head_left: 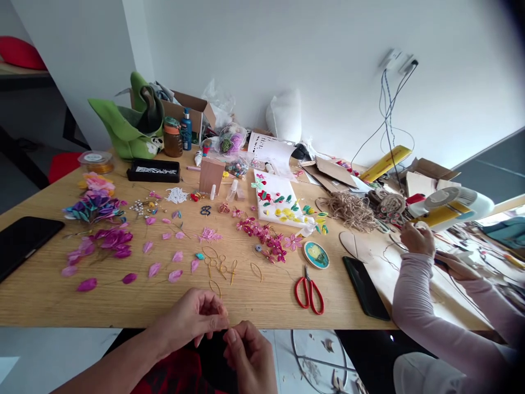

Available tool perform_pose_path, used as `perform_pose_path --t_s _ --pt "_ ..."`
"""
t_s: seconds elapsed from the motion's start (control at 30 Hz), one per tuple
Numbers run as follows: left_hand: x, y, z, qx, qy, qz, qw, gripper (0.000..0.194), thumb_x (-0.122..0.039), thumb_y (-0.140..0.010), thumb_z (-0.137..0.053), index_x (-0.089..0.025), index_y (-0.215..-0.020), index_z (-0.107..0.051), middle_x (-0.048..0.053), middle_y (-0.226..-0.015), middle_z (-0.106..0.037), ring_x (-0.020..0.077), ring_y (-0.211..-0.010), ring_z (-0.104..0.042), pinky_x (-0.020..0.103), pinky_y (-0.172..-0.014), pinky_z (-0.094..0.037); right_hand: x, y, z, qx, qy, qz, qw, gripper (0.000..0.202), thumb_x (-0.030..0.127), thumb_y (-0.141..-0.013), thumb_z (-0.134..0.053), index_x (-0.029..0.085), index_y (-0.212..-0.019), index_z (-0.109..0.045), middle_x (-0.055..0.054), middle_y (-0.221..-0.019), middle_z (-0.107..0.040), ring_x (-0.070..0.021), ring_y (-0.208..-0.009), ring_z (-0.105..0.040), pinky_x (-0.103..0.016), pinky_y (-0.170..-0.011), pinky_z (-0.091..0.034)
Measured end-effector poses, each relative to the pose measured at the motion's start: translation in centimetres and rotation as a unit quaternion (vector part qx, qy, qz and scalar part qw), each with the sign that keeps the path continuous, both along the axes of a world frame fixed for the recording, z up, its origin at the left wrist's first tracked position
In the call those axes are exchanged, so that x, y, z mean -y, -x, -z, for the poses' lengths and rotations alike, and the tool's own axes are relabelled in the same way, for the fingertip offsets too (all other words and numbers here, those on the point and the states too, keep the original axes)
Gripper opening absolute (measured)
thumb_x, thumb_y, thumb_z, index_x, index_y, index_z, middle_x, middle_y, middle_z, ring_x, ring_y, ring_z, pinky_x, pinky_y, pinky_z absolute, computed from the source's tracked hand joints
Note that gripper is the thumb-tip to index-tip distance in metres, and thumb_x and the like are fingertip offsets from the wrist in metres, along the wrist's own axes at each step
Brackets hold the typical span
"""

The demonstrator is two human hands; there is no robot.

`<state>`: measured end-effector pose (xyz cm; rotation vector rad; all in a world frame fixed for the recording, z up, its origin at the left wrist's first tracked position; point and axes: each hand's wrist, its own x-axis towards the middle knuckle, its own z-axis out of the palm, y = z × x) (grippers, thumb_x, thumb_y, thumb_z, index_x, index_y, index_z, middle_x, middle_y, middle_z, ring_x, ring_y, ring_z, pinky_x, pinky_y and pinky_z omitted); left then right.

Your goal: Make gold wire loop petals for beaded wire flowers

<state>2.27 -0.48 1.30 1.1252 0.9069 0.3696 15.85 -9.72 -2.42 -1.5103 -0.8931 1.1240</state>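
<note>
My left hand (196,316) and my right hand (249,350) meet at the table's front edge, both with fingers pinched together. Whatever lies between the fingertips is too small to make out. Just beyond them lie gold wire loops (221,267) bent into petal outlines. Pink petals (175,276) on thin stems are spread to the left, with darker magenta petals (87,284) farther out. A cluster of magenta wire-stemmed flowers (262,235) rests past the loops. Red-handled scissors (309,293) lie to the right, blades pointing away from me.
A dark phone (366,287) and a round painted disc (316,255) lie on the right. There a co-worker's hand (417,239) works near a white and yellow device (451,208). A green felt bag (131,128), bottles and a black tray (153,171) stand at the back left.
</note>
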Motion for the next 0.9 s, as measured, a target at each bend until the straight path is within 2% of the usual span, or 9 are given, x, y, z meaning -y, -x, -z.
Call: perform_pose_path --t_s 0.13,0.27,0.37,0.5,0.6,0.67,0.8,0.9 --pt "0.4 -0.5 0.5 0.07 0.055 -0.045 0.995 0.048 -0.056 -0.062 -0.081 -0.013 -0.07 -0.061 -0.002 -0.058 -0.055 0.0082 -0.049 -0.043 0.02 -0.042 -0.03 -0.4 0.3 -0.3 0.003 -0.017 0.037 0.999 0.052 0.068 -0.081 -0.059 0.018 -0.066 -0.058 0.001 -0.052 -0.054 -0.0113 -0.045 -0.046 -0.022 -0.046 -0.037" --pt "1.4 -1.3 0.7 0.08 0.084 -0.134 0.984 0.051 -0.058 -0.058 -0.082 -0.013 -0.064 -0.06 -0.005 -0.049 -0.049 0.0053 -0.043 -0.035 0.02 -0.041 -0.023 -0.6 0.8 0.0 -0.001 -0.026 0.047 0.999 0.053 0.07 -0.082 -0.058 0.018 -0.068 -0.059 0.0 -0.052 -0.055 -0.0115 -0.043 -0.046 -0.023 -0.043 -0.038" --pt "2.0 -1.7 1.0 0.083 0.093 -0.155 0.98 0.052 -0.059 -0.056 -0.083 -0.014 -0.064 -0.059 -0.007 -0.046 -0.044 0.0045 -0.042 -0.031 0.021 -0.041 -0.019 -0.6 1.2 0.4 -0.004 -0.038 0.054 0.998 0.052 0.069 -0.083 -0.058 0.019 -0.066 -0.057 0.001 -0.051 -0.054 -0.0113 -0.042 -0.045 -0.023 -0.043 -0.039" --pt "2.3 -2.2 1.8 0.096 0.104 -0.153 0.978 0.051 -0.06 -0.061 -0.08 -0.016 -0.063 -0.054 -0.007 -0.046 -0.041 0.0053 -0.042 -0.031 0.021 -0.042 -0.02 -0.5 1.5 1.0 -0.022 -0.045 0.056 0.997 0.052 0.067 -0.084 -0.059 0.019 -0.064 -0.055 0.001 -0.05 -0.054 -0.0102 -0.042 -0.045 -0.022 -0.044 -0.039" --pt "2.2 -2.3 1.8 0.101 0.119 -0.148 0.977 0.054 -0.064 -0.057 -0.078 -0.019 -0.063 -0.05 -0.007 -0.049 -0.043 0.009 -0.044 -0.039 0.023 -0.044 -0.03 -0.5 1.3 1.1 -0.026 -0.047 0.031 0.998 0.052 0.067 -0.085 -0.057 0.018 -0.066 -0.059 0.0 -0.052 -0.056 -0.0112 -0.045 -0.047 -0.022 -0.045 -0.039" --pt "2.0 -2.1 1.3 0.078 0.078 -0.134 0.985 0.052 -0.064 -0.059 -0.076 -0.019 -0.063 -0.051 -0.006 -0.051 -0.045 0.0113 -0.048 -0.043 0.024 -0.048 -0.035 -0.6 0.7 0.8 -0.006 -0.054 0.019 0.998 0.053 0.066 -0.085 -0.056 0.017 -0.068 -0.063 -0.002 -0.056 -0.059 -0.0131 -0.05 -0.051 -0.023 -0.047 -0.04" --pt "2.0 -1.5 0.3 0.003 -0.094 -0.073 0.993 0.041 -0.054 -0.071 -0.072 -0.017 -0.059 -0.06 -0.001 -0.06 -0.052 0.0136 -0.061 -0.048 0.024 -0.058 -0.038 -1.0 -0.8 -0.3 0.07 -0.074 0.026 0.994 0.046 0.062 -0.082 -0.063 0.016 -0.076 -0.068 -0.004 -0.066 -0.065 -0.0157 -0.06 -0.057 -0.024 -0.056 -0.043" --pt "2.7 -1.3 0.3 -0.015 -0.095 -0.015 0.995 0.038 -0.054 -0.078 -0.067 -0.018 -0.065 -0.065 0.0 -0.062 -0.056 0.0159 -0.064 -0.052 0.025 -0.062 -0.041 -1.3 -1.4 -0.7 0.085 -0.059 -0.004 0.995 0.04 0.055 -0.081 -0.067 0.017 -0.067 -0.062 -0.001 -0.057 -0.06 -0.0132 -0.053 -0.053 -0.023 -0.052 -0.039"
